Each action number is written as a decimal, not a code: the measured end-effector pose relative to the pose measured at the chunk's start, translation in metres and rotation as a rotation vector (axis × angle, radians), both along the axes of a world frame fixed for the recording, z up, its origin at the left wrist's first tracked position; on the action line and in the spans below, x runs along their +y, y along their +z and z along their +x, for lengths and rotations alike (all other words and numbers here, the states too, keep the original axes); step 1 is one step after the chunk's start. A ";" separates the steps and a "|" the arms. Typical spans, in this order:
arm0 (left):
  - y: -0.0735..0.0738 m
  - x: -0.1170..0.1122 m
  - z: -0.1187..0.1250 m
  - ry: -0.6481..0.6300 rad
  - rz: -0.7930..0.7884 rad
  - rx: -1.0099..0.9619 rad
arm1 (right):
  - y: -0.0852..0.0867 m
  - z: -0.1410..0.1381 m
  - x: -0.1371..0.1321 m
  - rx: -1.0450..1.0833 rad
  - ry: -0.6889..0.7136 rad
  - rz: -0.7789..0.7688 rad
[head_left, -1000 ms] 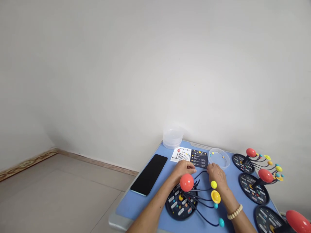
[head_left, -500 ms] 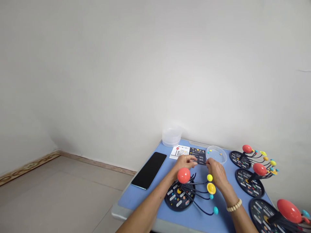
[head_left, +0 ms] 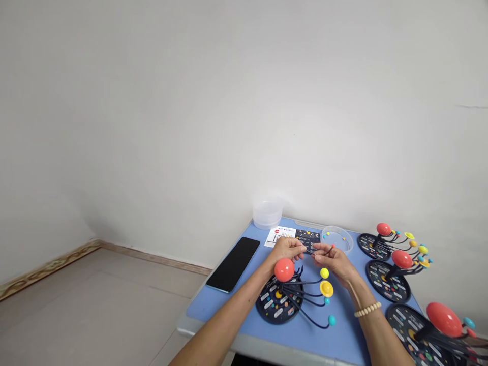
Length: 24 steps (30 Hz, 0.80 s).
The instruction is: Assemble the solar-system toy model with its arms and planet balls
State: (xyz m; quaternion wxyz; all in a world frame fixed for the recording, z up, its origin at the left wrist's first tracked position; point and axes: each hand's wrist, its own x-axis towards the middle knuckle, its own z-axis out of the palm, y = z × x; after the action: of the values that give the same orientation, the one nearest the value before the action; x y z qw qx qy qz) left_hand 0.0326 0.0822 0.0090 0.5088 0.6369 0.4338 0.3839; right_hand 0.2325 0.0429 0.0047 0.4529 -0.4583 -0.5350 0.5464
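Observation:
A solar system model (head_left: 284, 297) with a red ball on top, a dark round base and several thin black arms tipped with small coloured balls stands on the blue table (head_left: 229, 310). Behind it, my left hand (head_left: 288, 249) is pinched on the end of a thin black arm. My right hand (head_left: 331, 259) faces it, fingers curled, pinching a tiny red ball against that arm's tip. A bead bracelet circles my right wrist.
A black phone (head_left: 233, 264) lies at the left. A printed instruction sheet (head_left: 295, 235), a clear tub (head_left: 267, 213) and a clear dish (head_left: 337, 239) with small balls sit at the back. Three finished models (head_left: 396, 272) stand along the right edge.
Both hands lifted off the table behind the model and came together; my right hand now holds a tiny red ball at the arm's tip. The camera view shifted slightly.

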 end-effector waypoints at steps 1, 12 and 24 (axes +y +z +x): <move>0.001 -0.002 0.000 -0.012 -0.005 -0.008 | -0.001 -0.004 0.000 0.020 -0.004 -0.008; 0.006 -0.032 -0.019 -0.018 -0.085 -0.143 | -0.010 -0.018 -0.002 -0.052 -0.050 -0.012; -0.001 -0.107 -0.048 0.083 -0.058 -0.223 | 0.011 -0.018 -0.016 -0.192 0.040 0.011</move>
State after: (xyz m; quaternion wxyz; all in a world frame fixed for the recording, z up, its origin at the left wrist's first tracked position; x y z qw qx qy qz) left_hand -0.0150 -0.0245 0.0078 0.5558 0.5567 0.4115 0.4603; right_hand 0.2142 0.0270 0.0156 0.3911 -0.4955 -0.5879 0.5058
